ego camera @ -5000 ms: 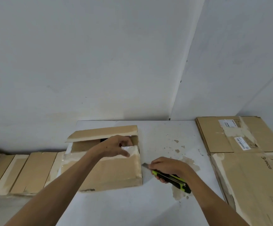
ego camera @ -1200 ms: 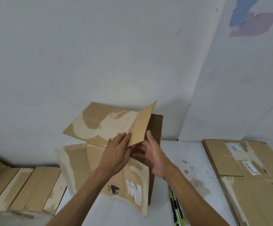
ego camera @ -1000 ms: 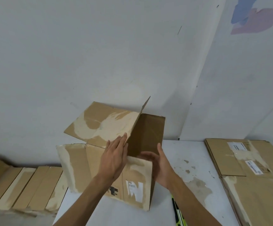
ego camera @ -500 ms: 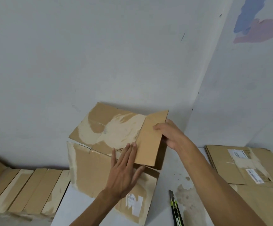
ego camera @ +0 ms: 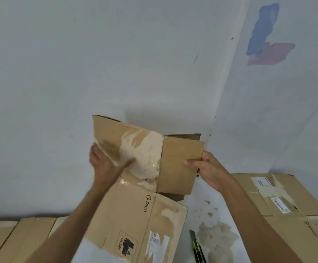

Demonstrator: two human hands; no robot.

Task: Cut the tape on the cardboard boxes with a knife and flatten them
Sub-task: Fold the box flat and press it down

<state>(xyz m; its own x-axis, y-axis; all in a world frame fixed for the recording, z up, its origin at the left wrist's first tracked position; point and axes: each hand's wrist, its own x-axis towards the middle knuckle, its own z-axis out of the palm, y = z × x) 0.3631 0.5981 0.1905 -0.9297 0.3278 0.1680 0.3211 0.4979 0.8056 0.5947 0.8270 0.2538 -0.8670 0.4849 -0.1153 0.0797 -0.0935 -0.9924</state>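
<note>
1 head-worn view looks forward and down, close over the table (ego camera: 217,211), facing a wall corner (ego camera: 228,82).

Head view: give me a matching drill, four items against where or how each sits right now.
Items:
1. knife
2. left hand
3. right hand
4. flattened boxes

States:
A. stacked at the table's right
B. grips the box's left flap
C. lying on the table, unheld
D. grips the box's right flap

Pairs: 1-C, 2-B, 3-D, 4-A

white wall (ego camera: 97,63) with blue patch (ego camera: 262,28) above pink patch (ego camera: 271,54).
</note>
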